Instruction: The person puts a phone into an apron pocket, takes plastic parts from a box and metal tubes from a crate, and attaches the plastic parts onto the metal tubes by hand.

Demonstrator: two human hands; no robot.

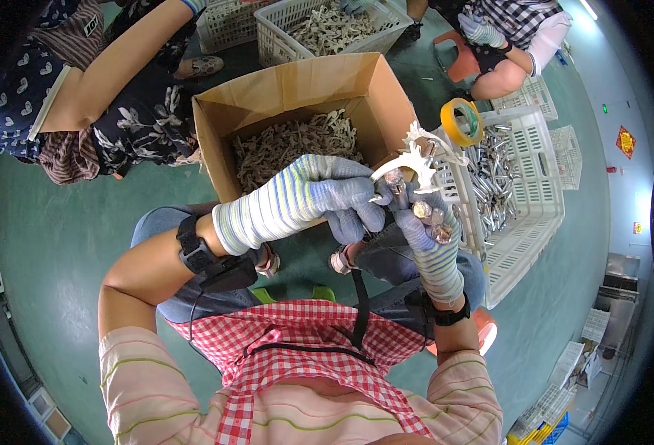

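My right hand, in a striped knit glove, is closed around a pale, branched, curved piece with jagged prongs, held up over the box's right side. Shiny brownish tips show along its curled fingers; whether they are wrapped fingertips or small parts, I cannot tell. My left hand, gloved alike, has its fingers bent and pressed together beside the right. One end of the pale piece reaches the left fingers, and what they pinch is hidden.
An open cardboard box before me holds many greyish branched pieces. At right, a white crate contains shiny metal parts; a yellow tape roll rests at its rim. Another filled crate stands beyond. Co-workers sit left and far right.
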